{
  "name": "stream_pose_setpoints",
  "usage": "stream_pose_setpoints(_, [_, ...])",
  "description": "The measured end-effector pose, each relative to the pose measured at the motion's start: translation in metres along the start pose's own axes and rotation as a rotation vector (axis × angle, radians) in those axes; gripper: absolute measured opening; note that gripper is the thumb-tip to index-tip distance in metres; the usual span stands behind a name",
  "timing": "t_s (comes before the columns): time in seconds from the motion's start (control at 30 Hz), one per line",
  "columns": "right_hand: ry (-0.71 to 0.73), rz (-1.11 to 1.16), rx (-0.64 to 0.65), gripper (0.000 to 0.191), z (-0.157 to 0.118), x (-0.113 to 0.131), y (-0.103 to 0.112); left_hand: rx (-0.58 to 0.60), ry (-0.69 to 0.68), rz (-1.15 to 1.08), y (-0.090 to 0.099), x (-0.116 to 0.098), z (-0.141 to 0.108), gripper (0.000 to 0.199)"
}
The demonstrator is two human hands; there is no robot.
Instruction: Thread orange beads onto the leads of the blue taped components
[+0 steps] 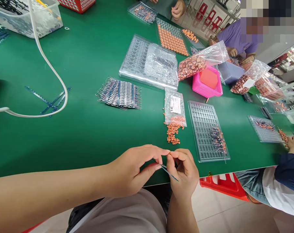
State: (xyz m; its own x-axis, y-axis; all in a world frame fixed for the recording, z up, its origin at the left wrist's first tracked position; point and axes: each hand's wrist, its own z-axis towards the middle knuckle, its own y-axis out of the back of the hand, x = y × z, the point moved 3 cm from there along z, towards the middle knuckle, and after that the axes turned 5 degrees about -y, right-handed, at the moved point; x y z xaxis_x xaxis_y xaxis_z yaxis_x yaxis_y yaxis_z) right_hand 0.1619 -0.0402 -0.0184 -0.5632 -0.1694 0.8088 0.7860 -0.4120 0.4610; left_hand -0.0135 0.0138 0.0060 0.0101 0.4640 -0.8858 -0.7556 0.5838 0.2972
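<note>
Just over the table's near edge, both of my hands meet. My left hand (131, 171) is closed, pinching a thin dark strip (170, 173) between thumb and fingers; the strip slants down toward my right palm. Thumb and index finger of my right hand (185, 173) pinch a small orange ring-like piece (170, 153), which the left index fingertip also touches. Beyond them lies a heap of small orange pieces (173, 133) at the mouth of a labelled clear bag (175, 106). Farther left rests a stack of strips of wire-leaded components (121, 94).
Right of the heap lies a clear ribbed tray (201, 129) with wired pieces (217, 139). Behind are stacked clear trays (134, 58), a pink basket (206, 89) and a bag of copper-coloured parts (193, 66). A white cable (49, 63) crosses the left side. Co-workers sit opposite and at right.
</note>
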Motion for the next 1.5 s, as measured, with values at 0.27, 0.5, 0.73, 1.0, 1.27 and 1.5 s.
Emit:
stream_pose_setpoints(0.27, [0.101, -0.132, -0.07, 0.027, -0.003, 0.003, 0.0, -0.004, 0.142, -0.105, 0.001, 0.005, 0.002, 0.009])
stream_pose_setpoints(0.5, [0.179, -0.203, -0.081, 0.031, -0.004, 0.007, 0.0, -0.004, 0.201, -0.175, 0.0, 0.008, 0.004, 0.008])
stream_pose_setpoints(0.73, [0.178, -0.203, -0.085, 0.032, -0.005, 0.006, -0.001, -0.016, 0.211, -0.195, 0.0, 0.005, 0.003, 0.008])
stream_pose_setpoints(1.0, [0.158, -0.206, -0.11, 0.03, -0.006, 0.004, -0.002, 0.007, 0.2, -0.178, 0.001, 0.004, 0.004, 0.008])
stream_pose_setpoints(1.27, [0.182, -0.242, -0.091, 0.025, -0.004, 0.006, -0.002, -0.002, 0.199, -0.238, 0.0, 0.005, 0.004, 0.008])
stream_pose_setpoints(1.5, [0.079, -0.096, -0.042, 0.017, -0.002, 0.003, 0.0, -0.044, 0.436, -0.379, -0.002, 0.012, 0.006, 0.012])
